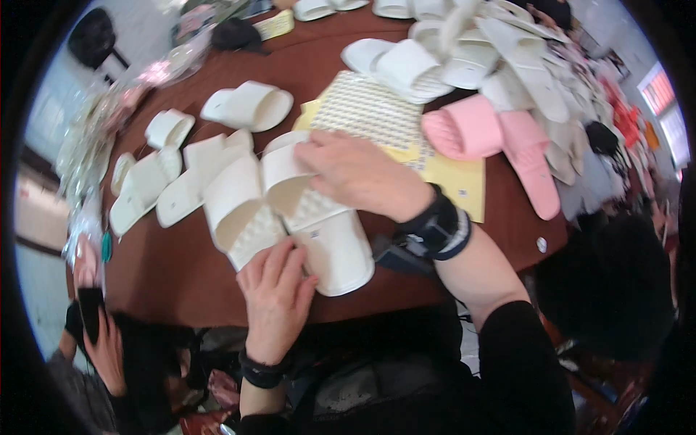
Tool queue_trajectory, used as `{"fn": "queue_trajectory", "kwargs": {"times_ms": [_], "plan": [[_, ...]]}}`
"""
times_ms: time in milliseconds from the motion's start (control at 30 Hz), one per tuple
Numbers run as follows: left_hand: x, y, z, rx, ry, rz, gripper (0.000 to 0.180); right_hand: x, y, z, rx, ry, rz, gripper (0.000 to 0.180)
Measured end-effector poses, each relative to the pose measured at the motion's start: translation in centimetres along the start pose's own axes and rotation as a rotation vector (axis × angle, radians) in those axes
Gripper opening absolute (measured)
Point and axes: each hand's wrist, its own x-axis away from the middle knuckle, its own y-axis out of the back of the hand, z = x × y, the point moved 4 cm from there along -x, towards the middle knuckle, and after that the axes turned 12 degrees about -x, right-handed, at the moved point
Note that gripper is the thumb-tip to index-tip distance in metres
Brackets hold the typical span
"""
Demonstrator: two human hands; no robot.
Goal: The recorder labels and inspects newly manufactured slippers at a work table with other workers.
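Two white slippers lie side by side before me on the brown tabletop. My left hand [277, 293] curls its fingers over the heel end of the left white slipper [235, 192], hiding that heel. The right white slipper [337, 254] has a small printed label on its insole, just beyond my left fingertips. My right hand [362, 170] is closed at the side of this slipper's strap, its fingertips over the strap's upper edge. A sheet of small stickers [366, 112] lies beyond my right hand, on yellow backing paper [460, 185].
More white slippers [148, 185] lie to the left, and a heap of them [471, 61] is at the far right. Pink slippers [525, 145] sit beside the yellow paper. Clear plastic bags [94, 145] line the left table edge. Another person's hand [107, 351] holds a dark phone-like object.
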Motion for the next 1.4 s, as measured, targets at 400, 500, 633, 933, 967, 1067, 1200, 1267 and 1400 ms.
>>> {"fn": "queue_trajectory", "kwargs": {"times_ms": [400,500,633,933,967,1067,1200,1267,1400], "plan": [[-0.4,-0.5,0.3,-0.030,-0.002,0.024,0.057,7.1,10.9,0.9,-0.217,-0.181,-0.291,0.015],[-0.2,-0.6,0.2,-0.035,0.020,0.025,0.054,11.6,11.8,-0.3,-0.227,-0.360,-0.339,0.012],[-0.2,-0.6,0.2,-0.049,0.015,0.016,0.053,15.8,9.5,-3.2,-0.183,-0.567,-0.352,0.016],[-0.1,-0.8,0.3,-0.058,0.007,0.005,0.050,17.8,7.4,-5.1,-0.120,-0.449,-0.326,0.020],[-0.1,-0.8,0.3,-0.059,0.006,0.006,0.050,17.7,7.3,-5.0,-0.111,-0.441,-0.306,0.022],[-0.1,-0.9,0.3,-0.053,0.005,0.013,0.050,17.6,7.3,-4.8,-0.077,-0.426,-0.309,0.025],[-0.2,-0.8,0.3,-0.048,0.013,0.019,0.049,17.7,7.3,-4.8,-0.082,-0.454,-0.298,0.025],[-0.2,-0.8,0.2,-0.048,0.012,0.020,0.049,17.8,7.3,-4.7,-0.056,-0.452,-0.304,0.025],[-0.1,-0.8,0.3,-0.045,0.022,0.025,0.048,18.1,7.1,-5.0,-0.068,-0.452,-0.322,0.025]]}}
